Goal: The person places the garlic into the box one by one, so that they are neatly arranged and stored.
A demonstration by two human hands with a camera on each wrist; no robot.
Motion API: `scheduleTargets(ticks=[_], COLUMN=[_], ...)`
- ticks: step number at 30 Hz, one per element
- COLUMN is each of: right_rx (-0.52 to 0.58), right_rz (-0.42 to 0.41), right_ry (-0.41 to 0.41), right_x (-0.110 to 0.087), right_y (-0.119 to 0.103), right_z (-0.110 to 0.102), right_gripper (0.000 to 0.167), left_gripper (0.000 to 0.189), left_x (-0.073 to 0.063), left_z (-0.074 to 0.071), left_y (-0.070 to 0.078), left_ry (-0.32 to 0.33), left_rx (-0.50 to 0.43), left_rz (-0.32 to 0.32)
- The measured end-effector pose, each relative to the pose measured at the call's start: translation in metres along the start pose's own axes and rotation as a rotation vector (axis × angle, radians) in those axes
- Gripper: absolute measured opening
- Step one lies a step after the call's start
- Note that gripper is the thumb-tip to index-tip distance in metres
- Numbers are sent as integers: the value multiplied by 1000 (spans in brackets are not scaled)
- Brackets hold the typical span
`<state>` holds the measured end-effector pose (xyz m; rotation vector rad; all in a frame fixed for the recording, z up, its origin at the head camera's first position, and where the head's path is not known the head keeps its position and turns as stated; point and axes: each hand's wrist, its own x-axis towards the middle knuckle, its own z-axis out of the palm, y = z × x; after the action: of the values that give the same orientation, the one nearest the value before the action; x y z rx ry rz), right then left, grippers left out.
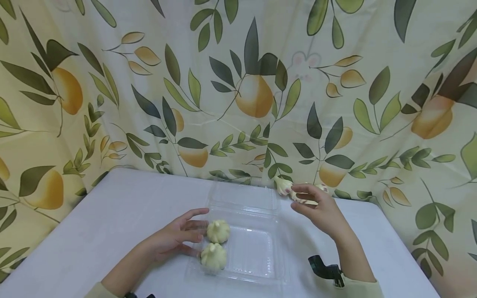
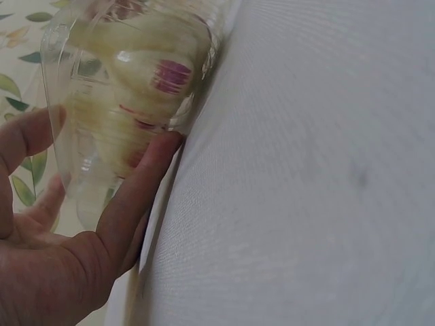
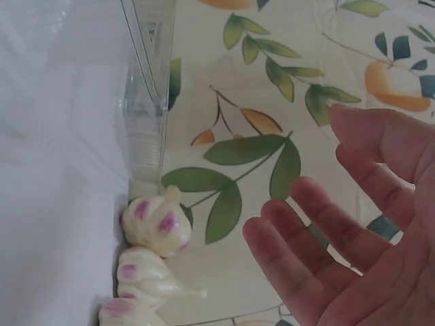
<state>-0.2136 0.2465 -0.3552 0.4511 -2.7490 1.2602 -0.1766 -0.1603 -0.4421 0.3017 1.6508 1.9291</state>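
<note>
An opened clear plastic clamshell box (image 1: 251, 248) lies on the table. Two pale garlic bulbs, a far one (image 1: 218, 231) and a near one (image 1: 213, 256), sit along its left side. My left hand (image 1: 180, 235) rests against the box's left wall, its fingers spread; the left wrist view shows its fingertips (image 2: 166, 141) low along the clear wall, with purple-marked garlic (image 2: 153, 75) behind the plastic. At the back right, my right hand (image 1: 314, 207) hovers by loose garlic bulbs (image 1: 283, 186), fingers apart and holding nothing. Three loose bulbs (image 3: 158, 221) line up in the right wrist view, apart from the fingers.
The box's lid (image 1: 242, 196) is folded back toward the table's far edge. A white cloth covers the table (image 1: 149, 198). Behind it hangs a curtain (image 1: 231, 124) printed with fruit and leaves. A black wrist-camera mount (image 1: 324, 269) sits at the right sleeve.
</note>
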Motion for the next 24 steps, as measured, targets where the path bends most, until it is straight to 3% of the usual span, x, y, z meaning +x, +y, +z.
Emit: scheduleTargets(ticks=[24], right_rx=[-31], right_rz=[69], right_ry=[113], right_x=[-5], right_y=[13], right_z=[-19], right_gripper=[48], left_gripper=[77], left_x=[1], left_z=[-2], left_y=[-1], left_ry=[8], left_rx=[2], left_rz=[5])
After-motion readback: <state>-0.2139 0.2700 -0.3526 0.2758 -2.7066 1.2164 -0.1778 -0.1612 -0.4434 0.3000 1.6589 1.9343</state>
